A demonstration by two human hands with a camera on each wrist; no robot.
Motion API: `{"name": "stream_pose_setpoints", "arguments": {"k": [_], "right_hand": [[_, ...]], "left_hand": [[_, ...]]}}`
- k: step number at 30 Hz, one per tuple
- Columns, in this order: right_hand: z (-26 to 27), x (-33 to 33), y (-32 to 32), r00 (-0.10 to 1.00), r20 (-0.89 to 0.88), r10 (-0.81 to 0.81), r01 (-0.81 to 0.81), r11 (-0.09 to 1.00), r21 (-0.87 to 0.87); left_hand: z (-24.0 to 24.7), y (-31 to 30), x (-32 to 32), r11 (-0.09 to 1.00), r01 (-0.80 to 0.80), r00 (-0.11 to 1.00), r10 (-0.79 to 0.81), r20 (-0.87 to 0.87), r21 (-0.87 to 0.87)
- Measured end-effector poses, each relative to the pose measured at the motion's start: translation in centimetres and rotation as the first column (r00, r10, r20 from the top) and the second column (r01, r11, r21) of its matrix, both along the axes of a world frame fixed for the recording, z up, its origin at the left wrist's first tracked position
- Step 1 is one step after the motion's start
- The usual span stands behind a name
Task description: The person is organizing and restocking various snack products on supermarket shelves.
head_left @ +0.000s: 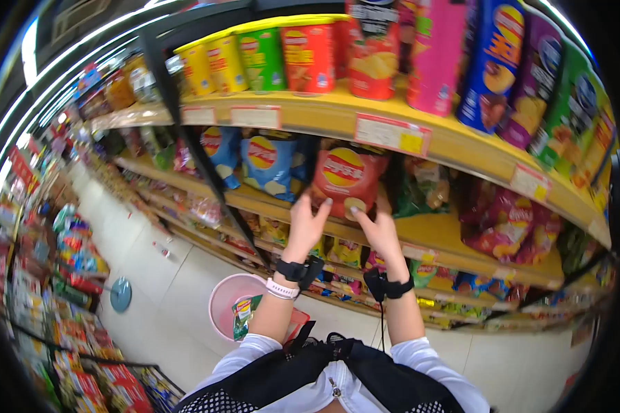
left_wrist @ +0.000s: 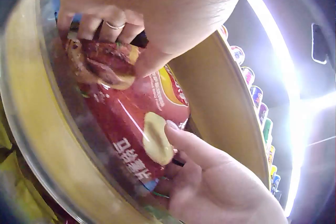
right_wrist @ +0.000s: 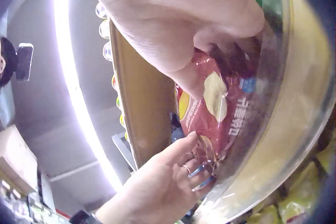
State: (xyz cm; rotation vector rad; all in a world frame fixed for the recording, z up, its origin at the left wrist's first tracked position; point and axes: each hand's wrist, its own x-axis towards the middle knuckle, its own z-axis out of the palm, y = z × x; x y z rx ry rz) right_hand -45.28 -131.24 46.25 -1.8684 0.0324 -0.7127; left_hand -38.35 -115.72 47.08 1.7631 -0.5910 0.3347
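A red chip bag (head_left: pixel 344 175) stands at the front of the middle yellow shelf (head_left: pixel 455 244), and both hands hold its lower edge. My left hand (head_left: pixel 310 213) grips the bag's lower left corner. In the left wrist view its fingers (left_wrist: pixel 100 24) curl round the crumpled corner of the bag (left_wrist: pixel 131 124). My right hand (head_left: pixel 370 220) holds the lower right corner, with the thumb (left_wrist: pixel 181 134) on the bag's front. In the right wrist view, the right hand (right_wrist: pixel 210 50) pinches the bag (right_wrist: pixel 226 113) from above, and the left hand (right_wrist: pixel 163 182) is below.
Blue chip bags (head_left: pixel 265 162) sit left of the red one; darker red bags (head_left: pixel 510 227) lie to the right. Tall chip canisters (head_left: pixel 310 55) fill the top shelf. A pink bucket (head_left: pixel 220 303) holding a green pack stands on the floor by my feet. More stocked shelves (head_left: pixel 62 275) line the aisle's left side.
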Motion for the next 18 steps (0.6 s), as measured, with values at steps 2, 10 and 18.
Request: {"name": "stream_pose_setpoints", "arguments": {"k": [2,10,18], "right_hand": [[0.4,-0.2,0.3,0.998,0.03,-0.057,0.058,0.998,-0.024],[-0.3,-5.0,3.7,0.997,0.063,0.048,-0.064,0.954,0.292],[-4.0,-6.5,10.9,0.819,-0.201,0.538,-0.388,0.776,0.497]], "left_hand": [[0.2,-0.1,-0.6,0.992,0.002,0.998,0.006,0.06,-0.125],[2.4,6.8,-6.8,0.999,0.047,0.995,-0.048,0.085,0.014],[-3.8,17.8,-10.0,0.925,0.221,0.794,-0.355,-0.494,-0.31]]}}
